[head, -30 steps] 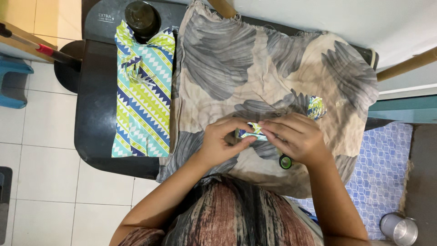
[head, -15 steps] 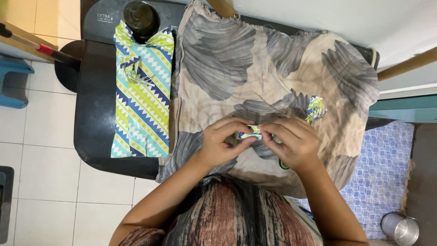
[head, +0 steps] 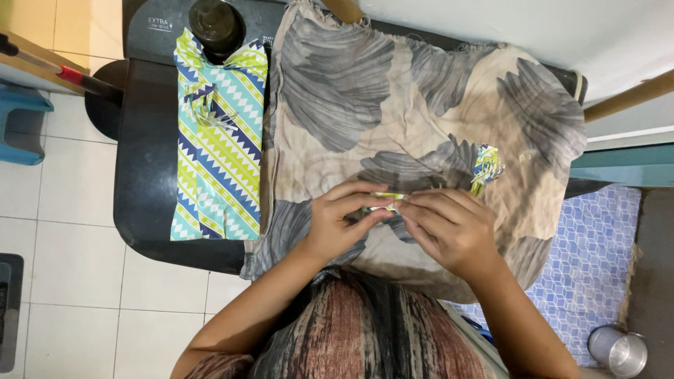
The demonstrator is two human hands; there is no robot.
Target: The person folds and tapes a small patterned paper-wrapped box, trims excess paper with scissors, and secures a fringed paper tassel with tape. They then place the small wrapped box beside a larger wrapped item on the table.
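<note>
- Even, soft indoor light across the scene, bright without harshness.
- Faint sheen on the black table (head: pixel 151 210) at the far left edge; no strong glare.
- Both hands (head: pixel 393 224) cast only weak shadows on the patterned cloth (head: pixel 393 105).
- Focus sharp at centre; the steel cup (head: pixel 618 349) near right is slightly soft.
- Little edge distortion.

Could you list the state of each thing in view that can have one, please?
Left hand: fingers pinched on the small patterned paper piece.
Right hand: pinching the same piece from the other side.
Small patterned paper piece: folded, held over the cloth.
Cloth: spread out, wrinkled.
Wrapped bottle: lying flat, covered in zigzag paper, dark cap bare.
Paper scrap: crumpled, lying on the cloth.
Metal cup: upright on the floor.
</note>
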